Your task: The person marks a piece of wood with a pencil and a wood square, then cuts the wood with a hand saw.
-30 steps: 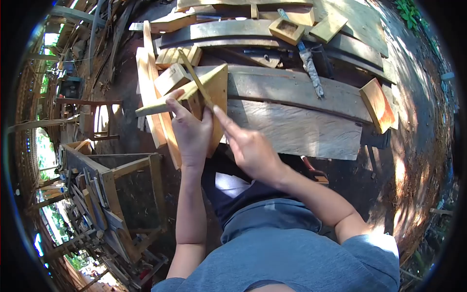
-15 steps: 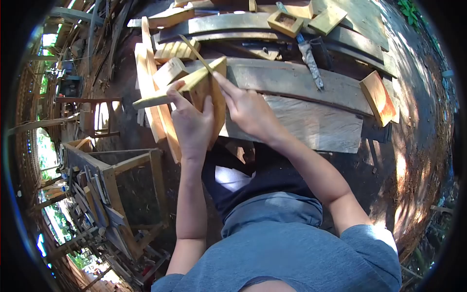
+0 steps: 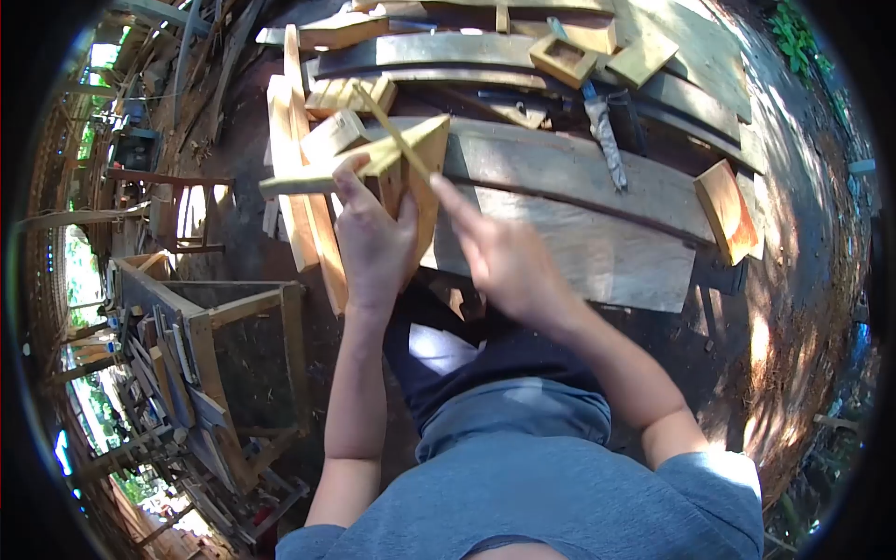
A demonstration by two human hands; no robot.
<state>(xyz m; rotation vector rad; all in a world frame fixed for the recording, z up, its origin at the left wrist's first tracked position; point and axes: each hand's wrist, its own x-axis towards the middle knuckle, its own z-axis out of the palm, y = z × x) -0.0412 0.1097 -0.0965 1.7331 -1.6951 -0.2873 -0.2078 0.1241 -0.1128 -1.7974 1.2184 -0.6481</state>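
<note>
My left hand (image 3: 373, 241) is wrapped round an angled wooden piece (image 3: 428, 155), its thumb against the near face and its fingers partly hidden by the wood. The piece has a pointed upper corner and a long thin edge reaching left. In my right hand (image 3: 511, 266) is the near end of a thin, straight, yellowish stick (image 3: 383, 119), pinched at the fingertips. The stick slants across the top edge of the wooden piece, overlapping it in this view. Motion slightly blurs my right hand.
Wide grey planks (image 3: 569, 173) form the bench top. On it lie a small square wooden frame (image 3: 564, 62), a wrapped-handled tool (image 3: 606, 145), a flat wood block (image 3: 644, 59) and an orange-brown block (image 3: 727, 213). Long boards (image 3: 297, 177) stand left, above a wooden rack (image 3: 201, 322).
My right hand has pulled back toward my body and slightly right, drawing the stick along over the wooden piece. My left hand keeps its grip on the piece.
</note>
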